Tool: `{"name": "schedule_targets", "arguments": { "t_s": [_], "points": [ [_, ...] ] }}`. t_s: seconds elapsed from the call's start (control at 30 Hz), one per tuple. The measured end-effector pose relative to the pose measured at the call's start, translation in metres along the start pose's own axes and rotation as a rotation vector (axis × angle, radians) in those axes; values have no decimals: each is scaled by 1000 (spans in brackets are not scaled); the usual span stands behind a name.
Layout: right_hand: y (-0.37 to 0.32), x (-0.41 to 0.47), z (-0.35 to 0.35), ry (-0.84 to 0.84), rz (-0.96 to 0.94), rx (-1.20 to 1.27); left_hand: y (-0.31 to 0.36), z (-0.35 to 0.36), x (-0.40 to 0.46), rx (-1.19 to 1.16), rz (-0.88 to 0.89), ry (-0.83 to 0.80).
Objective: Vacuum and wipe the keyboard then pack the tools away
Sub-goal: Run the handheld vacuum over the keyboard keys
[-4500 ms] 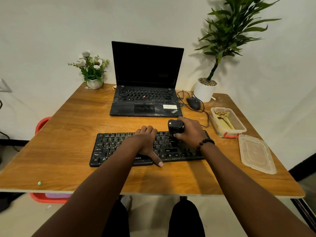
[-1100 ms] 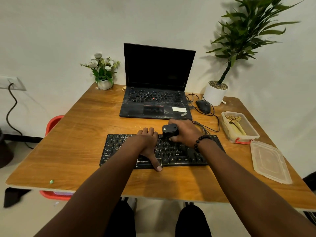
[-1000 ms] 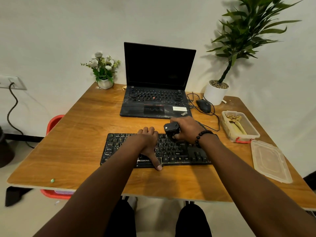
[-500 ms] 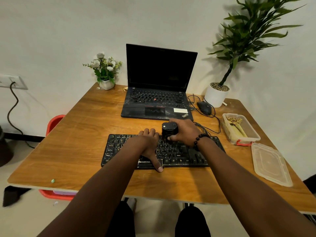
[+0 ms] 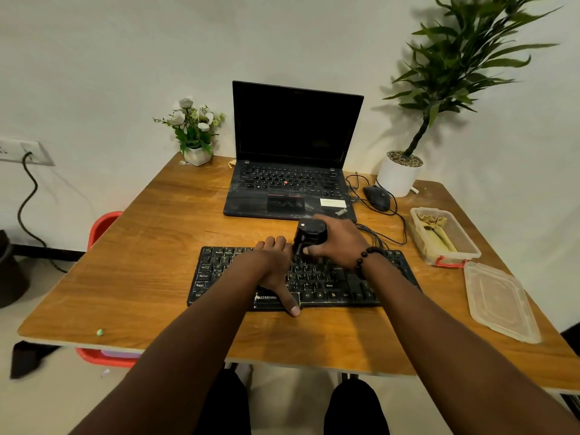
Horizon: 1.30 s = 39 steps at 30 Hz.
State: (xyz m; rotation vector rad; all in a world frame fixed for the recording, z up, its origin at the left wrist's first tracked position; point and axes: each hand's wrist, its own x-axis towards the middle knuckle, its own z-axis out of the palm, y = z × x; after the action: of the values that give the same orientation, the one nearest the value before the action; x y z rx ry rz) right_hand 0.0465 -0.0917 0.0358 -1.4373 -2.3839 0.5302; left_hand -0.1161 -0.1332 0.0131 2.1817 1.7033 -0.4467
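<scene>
Since 0.5 s ago, the small black cylindrical handheld vacuum has barely shifted along the black plastic keyboard's top row, gripped by the right hand. The left hand lies flat on the keys at 9 o'clock from it. The clear plastic tool box sits at 3 o'clock.

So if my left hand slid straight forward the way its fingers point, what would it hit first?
Probably nothing soon: the left hand points past the keyboard onto bare table; the laptop sits farther back, slightly right.
</scene>
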Motion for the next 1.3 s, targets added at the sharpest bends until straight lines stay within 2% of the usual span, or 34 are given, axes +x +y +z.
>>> {"name": "schedule_targets", "arguments": {
  "t_s": [0.1, 0.23, 0.33, 0.5, 0.6, 0.73, 0.9, 0.97, 1.07, 1.2, 1.3],
  "points": [
    [-5, 2, 5, 19, -22, -75, 1, 0, -3, -10, 12, 17],
    [-6, 2, 7, 28, -3, 9, 1, 2, -9, -73, -1, 22],
    [-6, 2, 5, 44, -2, -68, -2, 6, -11, -131, -3, 40],
    [-6, -1, 7, 14, 10, 16, 0, 8, -15, -140, 19, 93],
    [-8, -1, 8, 63, -11, -68, 1, 8, -18, -144, 27, 107],
    [-11, -1, 10, 44, -16, -23, -3, 7, -19, -110, 33, 89],
    [-5, -1, -1, 45, 42, 84, -19, 3, -26, 67, 0, 52],
    [-6, 0, 2, -5, 19, 46, -20, 2, -26, 100, -13, 39],
    [-9, 3, 5, 36, 18, -29, -17, -2, -23, 116, -37, 15],
    [-8, 2, 4, 2, 4, 53, -17, -2, -21, 116, -64, -2],
    [-9, 3, 5, 11, -15, -65, -17, -1, -21, 108, -69, -3]
  ]
}}
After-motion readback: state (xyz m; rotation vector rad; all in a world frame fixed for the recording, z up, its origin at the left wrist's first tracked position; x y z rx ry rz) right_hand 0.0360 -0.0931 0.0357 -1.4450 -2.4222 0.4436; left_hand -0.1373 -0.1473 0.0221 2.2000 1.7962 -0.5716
